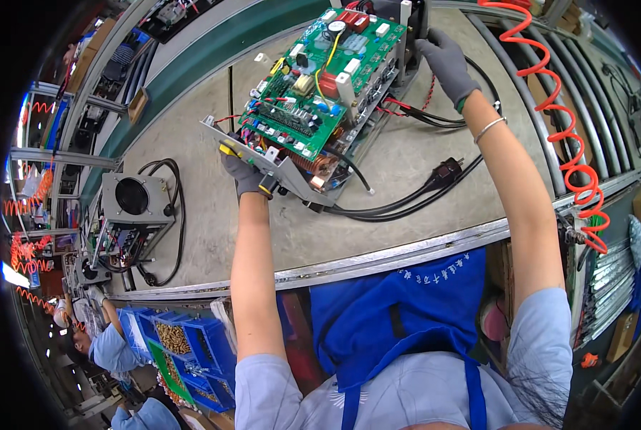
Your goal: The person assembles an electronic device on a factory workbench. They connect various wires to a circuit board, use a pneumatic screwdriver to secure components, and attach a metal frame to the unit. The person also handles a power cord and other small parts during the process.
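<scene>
An open electronic power unit (313, 93) sits tilted on the worktable, a green circuit board (302, 82) with white, red and blue components uppermost. My left hand (246, 176), in a grey glove, is closed round the lower edge of its near metal end panel (277, 170); some of the fingers are hidden behind it. At the far right end, my gloved right hand (448, 66) has its fingers bent on the dark end panel (415, 36). Black power cable with a plug (446, 174) lies beside the unit on the table.
Another unit with a round fan opening (132, 195) stands at the left of the worktable (213, 236). A red coiled air hose (549, 93) hangs at right by the rollers (585, 93). Blue parts bins (209, 344) stand below the left edge. Co-workers (116, 347) are at lower left.
</scene>
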### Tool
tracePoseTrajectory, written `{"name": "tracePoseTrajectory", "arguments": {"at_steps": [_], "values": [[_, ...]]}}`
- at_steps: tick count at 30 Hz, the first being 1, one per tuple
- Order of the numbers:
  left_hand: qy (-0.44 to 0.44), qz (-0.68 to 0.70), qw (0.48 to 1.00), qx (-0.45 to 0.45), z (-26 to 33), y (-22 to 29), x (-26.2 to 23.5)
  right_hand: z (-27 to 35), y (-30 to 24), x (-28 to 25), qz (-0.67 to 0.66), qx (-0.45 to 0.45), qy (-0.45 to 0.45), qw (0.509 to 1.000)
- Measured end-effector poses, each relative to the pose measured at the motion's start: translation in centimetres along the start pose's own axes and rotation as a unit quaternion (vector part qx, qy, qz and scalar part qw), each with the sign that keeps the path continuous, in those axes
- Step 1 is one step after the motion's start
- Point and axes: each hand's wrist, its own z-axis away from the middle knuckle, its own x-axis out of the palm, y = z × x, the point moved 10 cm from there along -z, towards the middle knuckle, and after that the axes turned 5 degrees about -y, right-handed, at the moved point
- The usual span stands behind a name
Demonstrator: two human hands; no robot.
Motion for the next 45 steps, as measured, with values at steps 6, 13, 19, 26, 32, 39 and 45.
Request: {"name": "tracePoseTrajectory", "arguments": {"at_steps": [6,13,19,26,32,39,45], "values": [[-0.077,-0.007,0.997,-0.005,3.0,0.7,6.9,-1.8,3.7,0.0,0.013,0.059,-0.031,0.998],[0.010,-0.016,1.000,-0.003,2.6,0.7,7.3,-0.3,3.2,-1.1,0.124,0.070,0.062,0.988],[-0.008,-0.063,0.996,-0.057,-3.5,-1.1,2.8,5.5,1.5,-3.2,0.166,0.001,0.053,0.985],[-0.047,-0.072,0.992,-0.087,-4.4,-1.7,6.5,15.6,-0.4,-4.9,0.132,0.012,0.099,0.986],[-0.060,-0.081,0.990,-0.095,-4.7,-1.7,7.7,19.0,-4.7,-4.8,0.110,-0.026,0.166,0.980],[-0.041,-0.142,0.988,-0.042,-1.2,0.8,8.1,26.4,-15.4,10.2,0.101,-0.089,-0.109,0.985],[0.010,-0.315,0.941,0.122,11.1,9.9,10.0,25.4,-11.6,17.4,0.231,0.034,-0.208,0.950]]}}
